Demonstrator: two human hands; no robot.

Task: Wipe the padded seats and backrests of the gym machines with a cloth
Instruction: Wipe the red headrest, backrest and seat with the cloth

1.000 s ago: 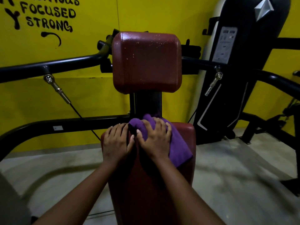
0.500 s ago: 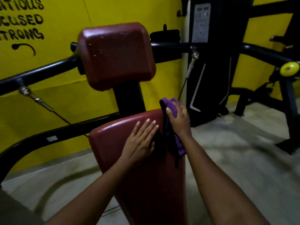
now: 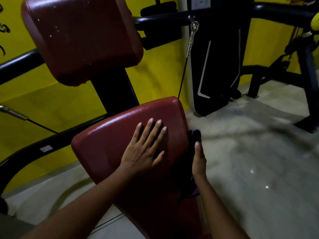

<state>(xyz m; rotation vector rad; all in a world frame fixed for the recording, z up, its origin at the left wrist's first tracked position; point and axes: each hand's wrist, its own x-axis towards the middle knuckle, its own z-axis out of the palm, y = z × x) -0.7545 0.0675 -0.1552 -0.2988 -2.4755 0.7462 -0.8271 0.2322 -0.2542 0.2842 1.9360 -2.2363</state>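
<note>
A dark red lower backrest pad point(image 3: 110, 145) tilts toward me in the middle of the view. My left hand point(image 3: 145, 150) lies flat on its face, fingers spread, holding nothing. My right hand point(image 3: 198, 159) presses a purple cloth point(image 3: 196, 135) against the pad's right side edge; most of the cloth is hidden behind the hand and pad, with a bit showing lower down. Above, a second dark red pad point(image 3: 81, 38) sits on a black post point(image 3: 115, 90), speckled with droplets.
Black machine arms point(image 3: 19, 63) run left and right behind the pads, with steel cables and a clip point(image 3: 191, 38). A black weight-stack cover point(image 3: 219, 66) stands against the yellow wall. Another black frame point(image 3: 309, 71) is at far right. Grey floor point(image 3: 250, 161) lies to the right.
My right hand has slid the cloth from the pad's top right corner down along its right side. My left hand stays flat on the pad. The view has moved closer.
</note>
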